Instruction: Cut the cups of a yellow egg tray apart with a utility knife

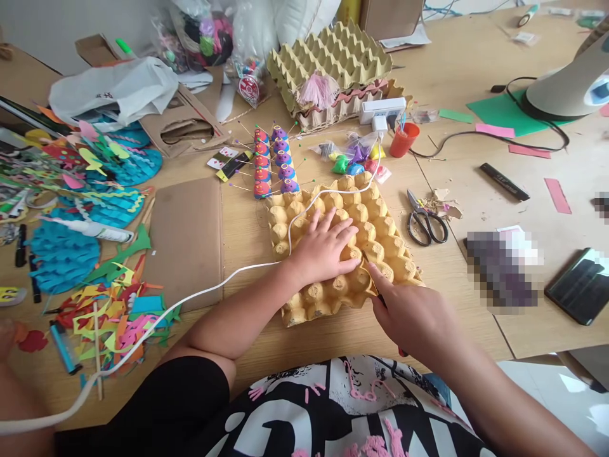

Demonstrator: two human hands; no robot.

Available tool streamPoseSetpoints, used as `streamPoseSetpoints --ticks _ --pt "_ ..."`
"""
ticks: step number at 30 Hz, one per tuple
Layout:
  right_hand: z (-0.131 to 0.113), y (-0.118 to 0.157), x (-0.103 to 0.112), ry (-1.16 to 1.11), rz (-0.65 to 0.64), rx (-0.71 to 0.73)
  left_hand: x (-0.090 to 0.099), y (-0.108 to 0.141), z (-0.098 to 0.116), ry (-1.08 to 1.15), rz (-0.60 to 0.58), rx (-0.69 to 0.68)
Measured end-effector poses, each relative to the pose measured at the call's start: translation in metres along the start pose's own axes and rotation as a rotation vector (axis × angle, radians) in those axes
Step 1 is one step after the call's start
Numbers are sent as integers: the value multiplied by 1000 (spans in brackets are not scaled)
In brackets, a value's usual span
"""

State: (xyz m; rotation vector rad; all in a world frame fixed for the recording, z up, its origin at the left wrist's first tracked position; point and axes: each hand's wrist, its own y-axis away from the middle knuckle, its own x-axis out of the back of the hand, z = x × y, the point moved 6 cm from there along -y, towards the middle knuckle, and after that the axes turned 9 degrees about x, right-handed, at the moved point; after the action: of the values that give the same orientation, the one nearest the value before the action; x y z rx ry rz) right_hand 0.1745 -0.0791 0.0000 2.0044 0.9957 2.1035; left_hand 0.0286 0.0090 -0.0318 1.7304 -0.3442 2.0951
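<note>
A yellow cardboard egg tray [314,292] lies on the table in front of me, cup bumps facing up. My left hand [326,249] rests flat on its middle, fingers spread. Closed around a cutting knife [380,298] is my right hand [416,317], at the tray's near right part. The index finger stretches along the knife toward its tip, which is at the tray between the bumps. Most of the knife is hidden under the hand; a dark part and a bit of red show. A white cable [238,271] runs across the tray and over my left forearm.
Black-handled scissors [427,227] lie right of the tray. Behind it stand painted egg-carton pieces [262,162] with pins, a red cup [404,139] and stacked egg trays [333,57]. Paper scraps [118,317] and a cardboard sheet [185,241] lie left. A phone [578,285] lies right.
</note>
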Motion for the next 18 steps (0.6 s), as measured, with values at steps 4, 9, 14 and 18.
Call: streamPoseSetpoints --ticks 4,9,14,18 --pt "-1 -4 1 3 5 -1 0 1 -1 -3 0 2" --pt "-4 -4 3 57 -4 10 1 1 -1 -10 6 0" --pt "-4 -3 4 50 -45 17 -1 0 -1 -1 4 1" --pt "-4 -9 6 4 -54 16 -1 0 -1 15 8 -3"
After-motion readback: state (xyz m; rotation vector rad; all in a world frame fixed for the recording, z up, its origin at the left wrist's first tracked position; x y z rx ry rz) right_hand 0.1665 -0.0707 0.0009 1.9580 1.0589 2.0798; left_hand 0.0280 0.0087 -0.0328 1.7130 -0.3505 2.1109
